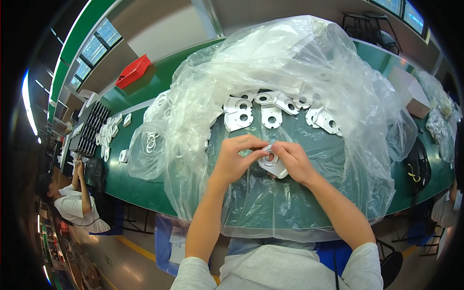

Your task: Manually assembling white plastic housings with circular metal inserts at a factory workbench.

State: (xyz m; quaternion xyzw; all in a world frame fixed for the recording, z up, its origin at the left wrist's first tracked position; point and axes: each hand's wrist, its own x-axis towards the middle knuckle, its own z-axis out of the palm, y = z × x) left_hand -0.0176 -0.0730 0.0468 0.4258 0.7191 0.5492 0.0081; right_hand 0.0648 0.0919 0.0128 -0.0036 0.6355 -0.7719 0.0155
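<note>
A white plastic housing part (277,167) with a round hole is held up in front of me, over clear plastic sheeting on the green table. My right hand (293,161) grips its right side, thumb on the face near the hole. My left hand (238,155) pinches at the ring round the hole, thumb and forefinger meeting at its left rim; whether a separate ring sits there I cannot tell. Just beyond my hands lie several similar white housing parts (271,117), some overlapping, at the mouth of a big clear plastic bag (290,63).
A red bin (133,71) stands at the far left of the green table (140,186). Left of the bag are loose white parts (109,130) and a stack of black trays (91,126). A carton (409,92) stands at right. A co-worker (77,203) sits at left.
</note>
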